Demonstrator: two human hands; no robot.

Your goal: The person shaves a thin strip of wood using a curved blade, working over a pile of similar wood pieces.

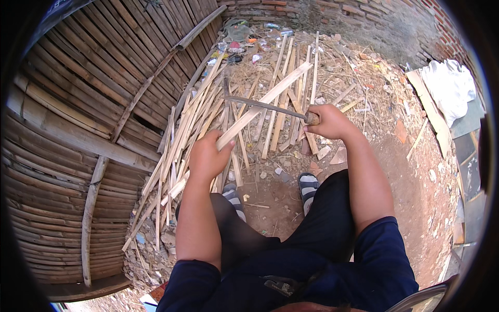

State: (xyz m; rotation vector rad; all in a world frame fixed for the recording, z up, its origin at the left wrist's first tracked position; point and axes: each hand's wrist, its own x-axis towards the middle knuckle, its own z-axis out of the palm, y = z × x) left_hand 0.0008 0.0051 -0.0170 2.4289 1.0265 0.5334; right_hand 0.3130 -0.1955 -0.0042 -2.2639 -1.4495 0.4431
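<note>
My left hand is closed round the lower end of a pale bamboo strip, which slants up and away to the right. In my right hand is the wooden handle of a machete. Its long dark blade points left and crosses the strip about midway along. Whether the edge bites into the strip or only rests against it, I cannot tell. Several more split bamboo strips lie in a loose pile beyond and left of my left hand.
A woven bamboo wall rises close on the left. Brick walling stands at the back. Litter and straw cover the far ground. A white sack and a flat board lie at right. My sandalled feet are below my hands.
</note>
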